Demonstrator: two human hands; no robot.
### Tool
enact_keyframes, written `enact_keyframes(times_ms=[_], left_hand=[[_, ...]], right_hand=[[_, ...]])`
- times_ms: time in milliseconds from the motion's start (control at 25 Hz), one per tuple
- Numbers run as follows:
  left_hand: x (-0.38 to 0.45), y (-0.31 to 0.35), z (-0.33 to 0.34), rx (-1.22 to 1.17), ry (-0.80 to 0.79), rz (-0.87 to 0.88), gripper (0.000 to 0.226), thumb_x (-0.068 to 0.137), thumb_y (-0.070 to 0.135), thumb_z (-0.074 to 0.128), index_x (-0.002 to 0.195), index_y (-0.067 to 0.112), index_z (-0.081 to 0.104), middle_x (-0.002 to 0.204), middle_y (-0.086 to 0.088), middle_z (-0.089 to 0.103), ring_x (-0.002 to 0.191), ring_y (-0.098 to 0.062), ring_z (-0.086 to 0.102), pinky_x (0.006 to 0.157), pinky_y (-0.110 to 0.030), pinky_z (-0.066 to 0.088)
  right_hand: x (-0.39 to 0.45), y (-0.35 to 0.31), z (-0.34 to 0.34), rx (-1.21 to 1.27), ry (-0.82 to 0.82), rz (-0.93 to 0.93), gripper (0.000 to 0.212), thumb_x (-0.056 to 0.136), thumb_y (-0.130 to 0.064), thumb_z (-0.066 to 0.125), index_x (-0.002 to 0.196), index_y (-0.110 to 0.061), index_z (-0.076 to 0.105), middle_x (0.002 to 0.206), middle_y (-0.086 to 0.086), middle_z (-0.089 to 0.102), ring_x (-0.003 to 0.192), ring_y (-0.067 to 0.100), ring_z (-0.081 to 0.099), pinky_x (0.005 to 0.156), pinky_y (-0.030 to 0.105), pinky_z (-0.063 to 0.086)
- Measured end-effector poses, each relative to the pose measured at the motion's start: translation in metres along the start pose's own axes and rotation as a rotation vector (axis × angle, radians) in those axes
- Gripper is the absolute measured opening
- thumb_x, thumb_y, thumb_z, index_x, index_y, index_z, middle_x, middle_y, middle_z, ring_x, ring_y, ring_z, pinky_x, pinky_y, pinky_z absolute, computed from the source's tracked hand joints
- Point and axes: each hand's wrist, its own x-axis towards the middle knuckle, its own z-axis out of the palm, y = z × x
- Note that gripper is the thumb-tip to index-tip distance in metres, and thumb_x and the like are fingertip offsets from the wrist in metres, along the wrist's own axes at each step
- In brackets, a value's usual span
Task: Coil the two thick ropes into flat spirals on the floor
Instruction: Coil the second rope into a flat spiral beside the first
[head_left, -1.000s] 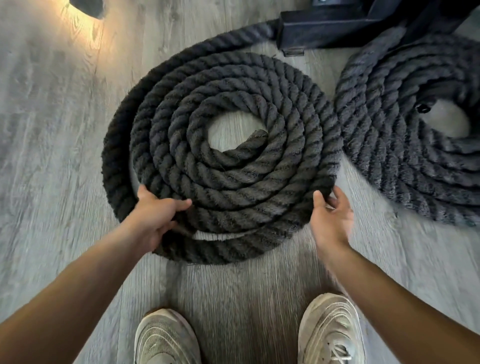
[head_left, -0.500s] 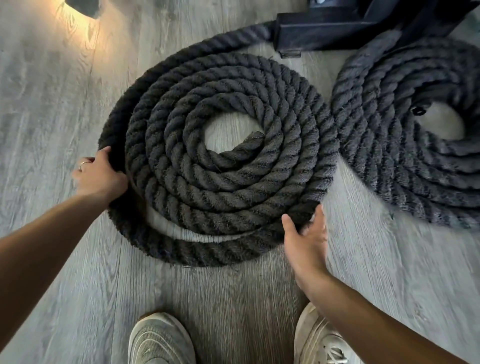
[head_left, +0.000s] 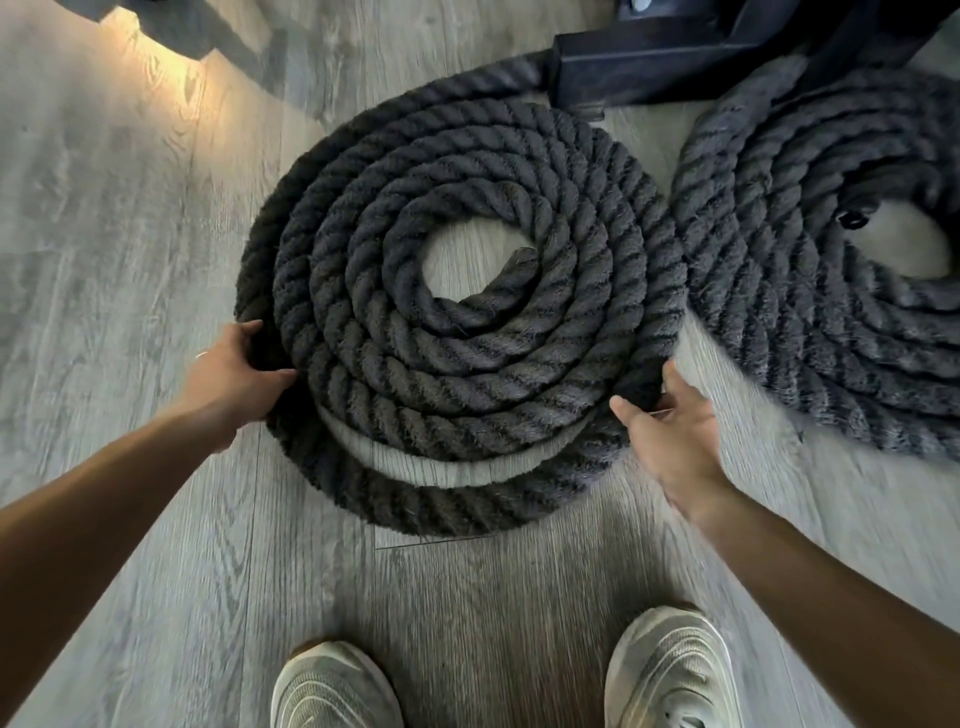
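Observation:
A thick black rope lies as a flat spiral, the left coil (head_left: 457, 374), in the middle of the grey wood floor. Its outer turn bulges away from the inner turns at the near side, leaving a crescent gap. My left hand (head_left: 234, 371) grips that outer turn at the coil's left edge. My right hand (head_left: 670, 426) is spread open, fingertips at the coil's lower right edge. A second black coil, the right coil (head_left: 810, 312), lies flat to the right, touching the first, cut off by the frame edge.
A black metal frame base (head_left: 675, 57) stands at the back, with both ropes running under it. My two pale sneakers (head_left: 337, 686) (head_left: 675, 670) stand on the floor just in front of the left coil. A dark object (head_left: 171, 26) sits at the top left by a light patch.
My left hand has slid down along the outer turn, from the left edge toward the lower left. My right hand has moved right and up along the coil's lower right edge, fingers spreading.

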Motion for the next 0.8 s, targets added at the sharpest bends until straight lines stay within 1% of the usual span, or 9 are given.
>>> enact_keyframes(times_ms=[120, 200, 240, 360, 440, 520, 600, 720, 800], left_hand=[[-0.009, 0.004, 0.01, -0.072, -0.035, -0.01, 0.078, 0.084, 0.017, 0.081, 0.15, 0.031, 0.042, 0.133, -0.012, 0.062, 0.104, -0.032, 0.069, 0.08, -0.049, 0.062], [-0.018, 0.007, 0.02, -0.071, -0.045, -0.007, 0.079, 0.086, 0.02, 0.08, 0.152, 0.03, 0.038, 0.137, -0.01, 0.06, 0.108, -0.031, 0.067, 0.081, -0.047, 0.062], [-0.02, 0.009, 0.024, -0.062, -0.046, 0.001, 0.08, 0.087, 0.021, 0.079, 0.153, 0.03, 0.035, 0.14, -0.009, 0.057, 0.11, -0.03, 0.065, 0.083, -0.047, 0.062], [-0.021, 0.015, 0.022, -0.007, -0.09, -0.027, 0.081, 0.086, 0.024, 0.078, 0.153, 0.028, 0.032, 0.142, -0.011, 0.05, 0.111, -0.032, 0.063, 0.083, -0.049, 0.061], [-0.017, 0.022, 0.016, 0.236, -0.119, -0.016, 0.078, 0.085, 0.03, 0.075, 0.15, 0.023, 0.032, 0.142, -0.018, 0.043, 0.12, -0.039, 0.053, 0.095, -0.053, 0.054], [-0.022, 0.039, 0.016, 0.571, -0.088, 0.109, 0.07, 0.085, 0.041, 0.067, 0.143, 0.018, 0.035, 0.143, -0.022, 0.034, 0.133, -0.043, 0.035, 0.106, -0.054, 0.04], [-0.03, 0.069, 0.032, 0.614, -0.042, 0.377, 0.071, 0.083, 0.054, 0.062, 0.144, 0.025, 0.039, 0.147, -0.016, 0.032, 0.139, -0.04, 0.028, 0.111, -0.056, 0.032], [-0.031, 0.116, 0.076, 0.678, -0.142, 0.809, 0.088, 0.078, 0.083, 0.048, 0.149, 0.031, 0.042, 0.148, -0.008, 0.045, 0.142, -0.037, 0.034, 0.115, -0.057, 0.03], [-0.025, 0.139, 0.109, 0.832, -0.249, 0.889, 0.106, 0.072, 0.096, 0.031, 0.154, 0.029, 0.033, 0.147, -0.006, 0.051, 0.142, -0.031, 0.039, 0.119, -0.058, 0.022]], right_hand=[[0.021, -0.016, -0.012, 0.025, -0.027, -0.006, 0.085, 0.089, -0.018, 0.076, 0.158, -0.024, 0.028, 0.131, 0.006, 0.064, 0.082, 0.01, 0.064, 0.077, 0.024, 0.06], [0.038, -0.033, -0.025, -0.047, 0.002, 0.002, 0.082, 0.091, -0.017, 0.074, 0.159, -0.025, 0.028, 0.121, -0.004, 0.061, 0.06, 0.001, 0.053, 0.048, 0.013, 0.047], [0.045, -0.037, -0.031, -0.078, 0.005, 0.003, 0.082, 0.09, -0.02, 0.075, 0.159, -0.026, 0.029, 0.11, -0.006, 0.058, 0.055, -0.001, 0.046, 0.045, 0.014, 0.04], [0.046, -0.037, -0.038, -0.178, -0.046, -0.054, 0.081, 0.091, -0.034, 0.074, 0.158, -0.03, 0.029, 0.103, -0.015, 0.053, 0.065, -0.003, 0.046, 0.053, 0.008, 0.037], [0.036, -0.031, -0.04, -0.333, -0.016, -0.166, 0.077, 0.091, -0.05, 0.068, 0.157, -0.03, 0.032, 0.113, -0.014, 0.056, 0.08, 0.0, 0.056, 0.062, 0.009, 0.045], [0.04, -0.016, -0.042, -0.562, 0.158, -0.419, 0.069, 0.094, -0.063, 0.052, 0.151, -0.026, 0.045, 0.124, 0.0, 0.057, 0.104, 0.02, 0.056, 0.088, 0.033, 0.051], [0.058, 0.0, -0.052, -0.779, 0.374, -0.505, 0.065, 0.095, -0.064, 0.043, 0.147, -0.024, 0.05, 0.135, 0.014, 0.05, 0.124, 0.038, 0.042, 0.104, 0.056, 0.038], [0.088, 0.01, -0.074, -0.987, 0.333, -0.257, 0.078, 0.094, -0.072, 0.037, 0.16, -0.036, 0.014, 0.166, 0.016, 0.016, 0.151, 0.039, 0.01, 0.118, 0.062, 0.008], [0.102, 0.02, -0.081, -1.057, 0.303, -0.265, 0.076, 0.097, -0.068, 0.029, 0.161, -0.036, 0.003, 0.169, 0.011, 0.006, 0.154, 0.036, 0.003, 0.12, 0.063, 0.007]])
